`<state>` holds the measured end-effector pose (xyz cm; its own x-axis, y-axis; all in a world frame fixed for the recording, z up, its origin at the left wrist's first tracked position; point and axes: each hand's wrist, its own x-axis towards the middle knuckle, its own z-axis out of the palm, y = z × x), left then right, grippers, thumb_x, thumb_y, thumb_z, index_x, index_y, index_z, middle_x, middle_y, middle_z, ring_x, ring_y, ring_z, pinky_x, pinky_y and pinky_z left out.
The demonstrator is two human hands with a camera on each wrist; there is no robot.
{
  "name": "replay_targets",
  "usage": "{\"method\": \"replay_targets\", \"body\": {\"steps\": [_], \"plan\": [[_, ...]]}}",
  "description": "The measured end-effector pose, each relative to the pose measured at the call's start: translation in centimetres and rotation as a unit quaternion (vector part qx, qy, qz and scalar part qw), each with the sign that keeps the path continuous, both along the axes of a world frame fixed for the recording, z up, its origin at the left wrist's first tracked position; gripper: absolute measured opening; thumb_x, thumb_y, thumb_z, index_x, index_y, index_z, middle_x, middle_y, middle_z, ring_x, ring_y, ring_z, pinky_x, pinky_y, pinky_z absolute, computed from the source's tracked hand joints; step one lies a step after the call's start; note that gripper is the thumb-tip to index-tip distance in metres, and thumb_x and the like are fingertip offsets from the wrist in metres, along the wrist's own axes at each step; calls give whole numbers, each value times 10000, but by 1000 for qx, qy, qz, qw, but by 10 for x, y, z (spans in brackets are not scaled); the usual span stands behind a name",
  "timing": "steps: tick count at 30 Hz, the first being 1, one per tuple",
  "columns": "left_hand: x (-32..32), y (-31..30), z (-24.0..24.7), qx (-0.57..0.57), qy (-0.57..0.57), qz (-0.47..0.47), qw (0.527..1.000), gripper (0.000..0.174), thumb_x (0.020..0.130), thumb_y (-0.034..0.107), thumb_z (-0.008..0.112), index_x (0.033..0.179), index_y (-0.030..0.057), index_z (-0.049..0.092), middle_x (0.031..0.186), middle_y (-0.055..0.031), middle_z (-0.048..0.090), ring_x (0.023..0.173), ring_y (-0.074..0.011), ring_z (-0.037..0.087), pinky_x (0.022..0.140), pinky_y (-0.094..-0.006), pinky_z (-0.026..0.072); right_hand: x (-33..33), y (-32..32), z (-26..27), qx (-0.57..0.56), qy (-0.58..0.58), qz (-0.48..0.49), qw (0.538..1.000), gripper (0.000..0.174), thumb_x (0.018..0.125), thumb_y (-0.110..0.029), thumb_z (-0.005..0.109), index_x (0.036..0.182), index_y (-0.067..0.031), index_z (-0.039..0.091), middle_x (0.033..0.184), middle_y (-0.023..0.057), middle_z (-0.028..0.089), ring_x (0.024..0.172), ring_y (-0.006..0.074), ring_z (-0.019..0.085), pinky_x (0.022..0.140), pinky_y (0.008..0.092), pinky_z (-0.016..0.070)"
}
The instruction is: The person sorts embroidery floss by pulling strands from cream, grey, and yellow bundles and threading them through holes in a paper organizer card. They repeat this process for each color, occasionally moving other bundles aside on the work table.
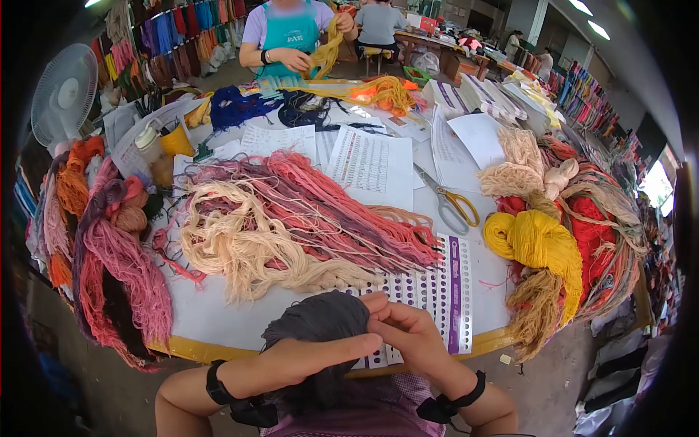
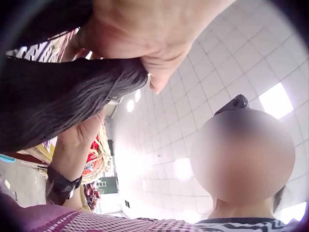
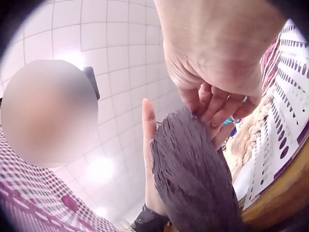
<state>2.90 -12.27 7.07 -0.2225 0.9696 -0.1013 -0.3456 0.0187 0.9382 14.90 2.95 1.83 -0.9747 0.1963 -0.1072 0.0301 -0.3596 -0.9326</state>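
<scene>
A thick skein of dark grey thread point(image 1: 317, 320) is bunched between both hands at the table's front edge. My left hand point(image 1: 317, 357) holds it, the thumb point(image 3: 148, 116) lying straight along one side and fingertips showing at the far side. At the skein's right end is my right hand point(image 1: 413, 335), fingers curled and pinching at the thread near the left fingertips. The right wrist view shows these bent fingers point(image 3: 217, 106) right against the skein's top. Much of the left palm is hidden by the thread.
Behind the hands lie cream thread point(image 1: 233, 233), pink and mauve skeins point(image 1: 328, 197) and punched thread cards point(image 1: 455, 291). Scissors point(image 1: 455, 207) rest right of the papers point(image 1: 371, 164). Yellow skeins point(image 1: 542, 240) sit at right, pink ones point(image 1: 127, 255) at left. Across the table a person point(image 1: 291, 44) handles yellow thread.
</scene>
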Motion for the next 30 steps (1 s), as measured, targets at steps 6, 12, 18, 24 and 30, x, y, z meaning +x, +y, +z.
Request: {"method": "replay_targets", "body": {"steps": [6, 12, 18, 24, 30], "plan": [[-9, -2, -23, -36, 43, 49, 997, 322, 920, 114, 540, 1201, -42, 563, 1367, -165, 450, 1255, -233, 426, 1040, -341, 335, -3, 4, -10, -20, -4, -20, 1000, 116, 896, -67, 591, 975, 8, 632, 914, 13, 635, 828, 51, 552, 733, 200, 428], [-13, -7, -13, -17, 60, 79, 995, 296, 912, 148, 575, 1131, -50, 597, 1172, -101, 605, 1098, -141, 527, 949, -275, 408, -10, 1, -9, -88, 3, -24, 996, 119, 901, -76, 585, 961, 18, 625, 909, 52, 647, 842, 81, 576, 767, 230, 448], [-20, -7, -19, -85, 1, 31, 996, 334, 942, 163, 502, 1179, -67, 547, 1053, -89, 615, 1020, -148, 553, 927, -299, 416, -7, -8, 6, -59, 3, -36, 998, 129, 906, -89, 585, 949, 28, 619, 911, 79, 654, 837, 112, 599, 797, 257, 472], [-13, -13, -18, -104, -102, 74, 987, 339, 932, 167, 499, 1175, -63, 554, 1073, -99, 619, 974, -136, 573, 882, -275, 436, 4, -21, -4, -65, 20, -91, 994, 107, 895, -77, 589, 942, 15, 618, 848, 69, 652, 810, 118, 603, 767, 259, 474], [-11, -23, -36, -81, -111, 94, 986, 293, 915, 165, 539, 1115, -40, 600, 1111, -113, 616, 981, -141, 576, 877, -285, 449, 8, -28, 9, -48, 13, -69, 996, 116, 893, -82, 595, 960, 8, 622, 881, 63, 653, 829, 121, 605, 790, 261, 470]]}}
